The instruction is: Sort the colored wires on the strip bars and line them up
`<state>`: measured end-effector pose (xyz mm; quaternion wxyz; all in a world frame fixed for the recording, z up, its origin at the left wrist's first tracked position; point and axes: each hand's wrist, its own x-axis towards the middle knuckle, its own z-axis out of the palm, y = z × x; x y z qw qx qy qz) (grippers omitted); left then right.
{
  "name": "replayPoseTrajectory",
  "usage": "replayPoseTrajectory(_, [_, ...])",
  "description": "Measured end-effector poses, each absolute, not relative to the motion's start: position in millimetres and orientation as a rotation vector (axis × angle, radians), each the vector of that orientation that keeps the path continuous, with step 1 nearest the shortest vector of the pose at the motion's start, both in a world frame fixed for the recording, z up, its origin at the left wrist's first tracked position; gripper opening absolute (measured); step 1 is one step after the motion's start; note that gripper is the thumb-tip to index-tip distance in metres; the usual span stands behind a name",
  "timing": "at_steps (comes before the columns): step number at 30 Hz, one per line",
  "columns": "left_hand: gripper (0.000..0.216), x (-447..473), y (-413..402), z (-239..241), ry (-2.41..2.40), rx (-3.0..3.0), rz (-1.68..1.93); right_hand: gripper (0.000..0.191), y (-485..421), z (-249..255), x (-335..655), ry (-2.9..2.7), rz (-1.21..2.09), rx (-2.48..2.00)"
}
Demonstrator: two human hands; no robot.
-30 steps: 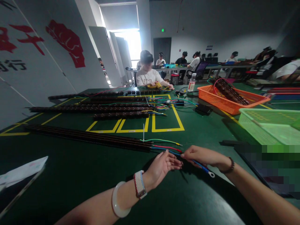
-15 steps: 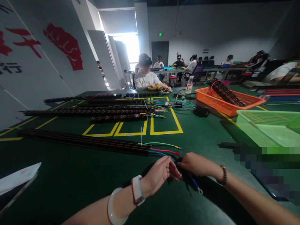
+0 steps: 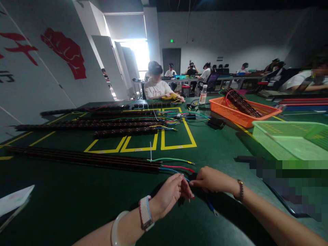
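Head view: blue wire (image 3: 169,169) runs into the pinching right hand (image 3: 214,180); left hand (image 3: 169,193) half-curled beside it, its grip unclear.

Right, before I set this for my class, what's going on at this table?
A person is working with both bare hands at the end of a long dark strip on the green table. The right hand appears to pinch the blue wire; the left hand is curled beside it, its grip unclear. The red wire and green wire extend from the same end. Across the table, another person sits with a yellow object.
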<state>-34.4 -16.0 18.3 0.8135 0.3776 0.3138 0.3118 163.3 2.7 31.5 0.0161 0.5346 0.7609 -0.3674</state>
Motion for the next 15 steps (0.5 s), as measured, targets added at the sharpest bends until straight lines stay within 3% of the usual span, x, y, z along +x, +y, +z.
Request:
replayPoseTrajectory(6, [0.026, -35.2, -16.2, 16.1, 0.65, 0.822, 0.661, 0.051, 22.1, 29.9, 192.2, 2.285, -1.605, 1.619])
replayPoseTrajectory(12, [0.009, -37.8, -15.7, 14.6, 0.616, 0.859, 0.651, 0.047, 43.2, 11.4, 206.3, 2.34, -1.812, 2.298])
replayPoseTrajectory(15, [0.012, -38.2, -16.2, 14.9, 0.629, 0.849, 0.633, 0.047, 47.5, 4.1, 205.3, 2.376, -1.819, 2.431])
